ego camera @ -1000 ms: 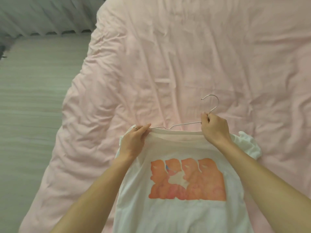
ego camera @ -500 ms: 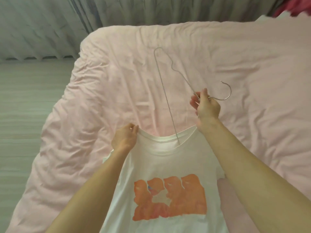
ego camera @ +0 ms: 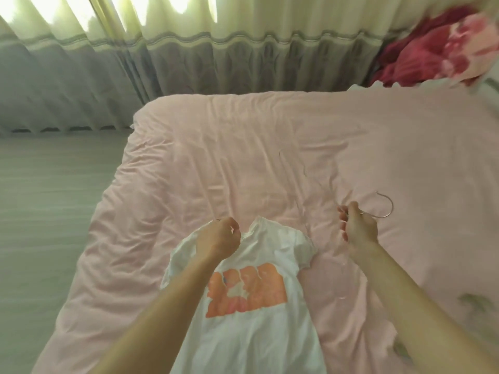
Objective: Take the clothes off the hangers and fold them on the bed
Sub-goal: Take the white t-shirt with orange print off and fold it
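Our left hand [ego camera: 218, 238] pinches the shirt [ego camera: 256, 336] steady so our right hand [ego camera: 359, 230], gripping the hanger [ego camera: 392, 207], holds it seemingly clear.

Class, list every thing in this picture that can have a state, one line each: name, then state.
wire hanger: bare, gripped near its hook.
white T-shirt: off the wire hanger, unfolded, print up.
left hand: gripping the white T-shirt at its shoulder.
right hand: gripping the wire hanger.
bed: covered by a wrinkled pink quilt.
curtains: drawn shut.
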The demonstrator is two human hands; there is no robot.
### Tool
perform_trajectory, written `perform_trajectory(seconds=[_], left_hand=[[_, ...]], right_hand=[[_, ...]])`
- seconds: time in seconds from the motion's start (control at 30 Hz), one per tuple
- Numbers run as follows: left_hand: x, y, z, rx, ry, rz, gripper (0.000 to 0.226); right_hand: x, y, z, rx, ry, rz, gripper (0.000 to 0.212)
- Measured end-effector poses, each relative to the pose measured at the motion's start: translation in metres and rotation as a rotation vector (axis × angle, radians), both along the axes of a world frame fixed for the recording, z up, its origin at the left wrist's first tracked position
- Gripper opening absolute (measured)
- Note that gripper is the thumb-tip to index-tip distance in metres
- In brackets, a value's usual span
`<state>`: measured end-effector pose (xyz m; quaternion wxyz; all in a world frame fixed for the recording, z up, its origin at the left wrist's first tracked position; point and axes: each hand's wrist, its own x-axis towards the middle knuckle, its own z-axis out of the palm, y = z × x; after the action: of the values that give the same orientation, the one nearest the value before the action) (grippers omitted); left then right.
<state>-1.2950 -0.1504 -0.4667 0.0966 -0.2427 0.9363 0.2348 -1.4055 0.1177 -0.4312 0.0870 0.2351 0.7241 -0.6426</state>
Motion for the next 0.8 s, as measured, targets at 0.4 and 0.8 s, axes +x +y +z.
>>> perform_trajectory(seconds=[0.4, 0.8], left_hand=[[0.021, 0.205, 0.012, 0.039, -0.020, -0.054, 0.030], [0.040, 0.431, -0.120, 0.104, -0.321, -0.168, 0.041]], right_hand=[[0.073, 0.283, -0.051, 0.715, -0.184, 0.491, 0.035], [0.044, 0.441, -0.134, 0.951, -0.286, 0.802, 0.032]])
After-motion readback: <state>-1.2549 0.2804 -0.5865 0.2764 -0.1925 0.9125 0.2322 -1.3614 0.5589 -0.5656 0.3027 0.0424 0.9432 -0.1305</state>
